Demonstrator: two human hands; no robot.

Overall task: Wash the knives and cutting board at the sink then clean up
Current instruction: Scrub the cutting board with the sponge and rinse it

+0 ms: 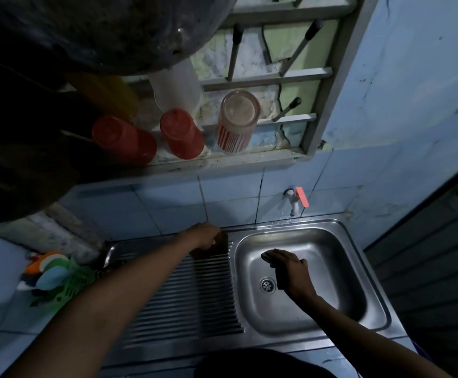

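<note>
Steel sink (313,327) with ribbed drainboard (184,298) fills the counter. At the drainboard's far edge, the left hand (204,236) grips a dark brown cutting board (211,248) standing beneath its fingers. Over the basin, the right hand (286,266) curls around a dark object, too dim to identify.

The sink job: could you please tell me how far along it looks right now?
Done: unclear; no washed knives show. In hand: the left hand grips a dark brown object, possibly the board, at the back of the drainboard; the right hand is over the basin, holding something dark, too dim to name. No water runs from the tap. Left: probably clean-up.
</note>
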